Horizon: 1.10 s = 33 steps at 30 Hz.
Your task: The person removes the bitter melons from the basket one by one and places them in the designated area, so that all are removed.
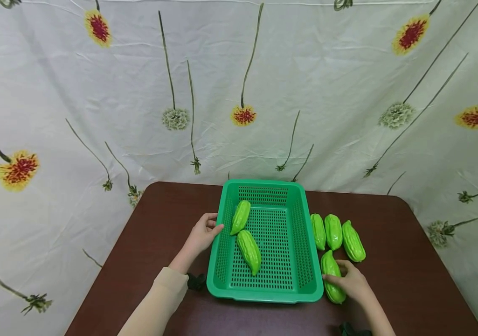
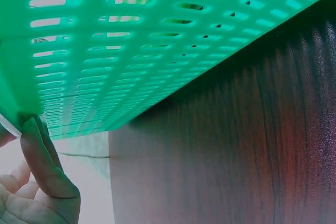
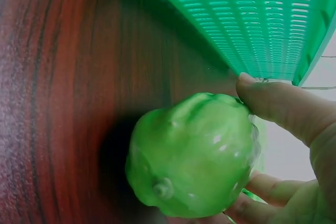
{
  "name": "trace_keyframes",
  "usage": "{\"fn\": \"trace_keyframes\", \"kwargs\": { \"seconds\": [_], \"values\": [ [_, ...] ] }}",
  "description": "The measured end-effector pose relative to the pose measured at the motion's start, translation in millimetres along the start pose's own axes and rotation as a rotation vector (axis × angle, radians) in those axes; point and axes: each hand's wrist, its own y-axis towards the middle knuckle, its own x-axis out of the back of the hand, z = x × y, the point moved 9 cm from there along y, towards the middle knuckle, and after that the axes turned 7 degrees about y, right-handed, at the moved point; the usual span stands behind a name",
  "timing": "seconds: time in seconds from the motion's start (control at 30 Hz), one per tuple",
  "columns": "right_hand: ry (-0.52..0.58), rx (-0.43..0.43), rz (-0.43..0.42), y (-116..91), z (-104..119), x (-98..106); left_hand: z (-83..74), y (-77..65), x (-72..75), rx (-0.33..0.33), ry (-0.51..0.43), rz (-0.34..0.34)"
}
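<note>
Beside three ridged green gourds (image 1: 333,232), a slotted green plastic basket (image 1: 297,228) holds two more (image 1: 249,253); left hand (image 1: 200,235) pinches its rim (image 1: 265,297), right hand (image 1: 354,282) another gourd (image 1: 329,267).

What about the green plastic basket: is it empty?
No, the head view shows two bitter melons lying inside the green plastic basket.

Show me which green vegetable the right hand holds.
The front vegetable beside the basket: only it is in the right hand; three others lie behind, two inside.
</note>
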Motion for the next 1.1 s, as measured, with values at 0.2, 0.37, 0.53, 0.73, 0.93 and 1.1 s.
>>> {"fn": "trace_keyframes", "kwargs": {
  "seconds": [0.2, 0.37, 0.53, 0.73, 0.93, 1.1],
  "values": [
    [-0.011, -0.007, 0.006, 1.7, 0.0, -1.2, 0.0, 0.0, -0.5, 0.002, -0.004, -0.001],
    [-0.017, -0.004, 0.001, 3.1, 0.4, -1.5, 0.2, 0.5, -0.6, 0.004, -0.002, -0.006],
    [-0.026, 0.001, -0.001, 4.2, 0.9, -1.5, 0.7, 0.8, -0.7, 0.004, -0.003, -0.006],
    [-0.035, 0.004, 0.004, 4.8, 1.1, -1.5, 2.7, 1.1, -1.4, 0.007, -0.008, -0.002],
    [-0.031, 0.007, -0.002, 4.9, 0.1, -1.5, 2.7, 1.2, -0.9, 0.006, -0.009, -0.009],
    [-0.034, 0.007, -0.002, 4.7, -0.7, -2.0, 2.2, 1.6, -0.7, 0.007, -0.005, -0.01]
  ]
}}
